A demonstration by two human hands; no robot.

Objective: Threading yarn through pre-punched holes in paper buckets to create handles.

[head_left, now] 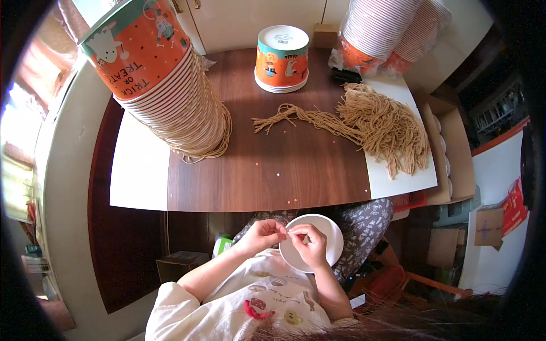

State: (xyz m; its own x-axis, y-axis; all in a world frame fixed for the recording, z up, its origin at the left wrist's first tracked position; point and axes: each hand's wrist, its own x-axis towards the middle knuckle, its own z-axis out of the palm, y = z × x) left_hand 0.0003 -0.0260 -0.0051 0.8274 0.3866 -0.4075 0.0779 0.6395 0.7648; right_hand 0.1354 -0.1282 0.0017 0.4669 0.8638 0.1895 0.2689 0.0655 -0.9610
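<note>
A white round bucket (332,234) rests in my lap with its open mouth facing me. Over its near left rim, my left hand (263,237) and my right hand (310,248) meet, thumbs and fingertips pinched together. Whatever they hold between them is too small to make out. On the table's right side lies a heap of tan cords (392,128), with a loose bundle of strands trailing left. At the left stands a tall nested stack of orange and green paper buckets (165,94), tan cords hanging along its side.
An upside-down orange bucket (281,61) stands at the back of the brown table (244,182). Behind the cords are bagged bucket stacks (378,31) and a black object (346,75). An open cardboard box (455,142) is beyond the table's right edge.
</note>
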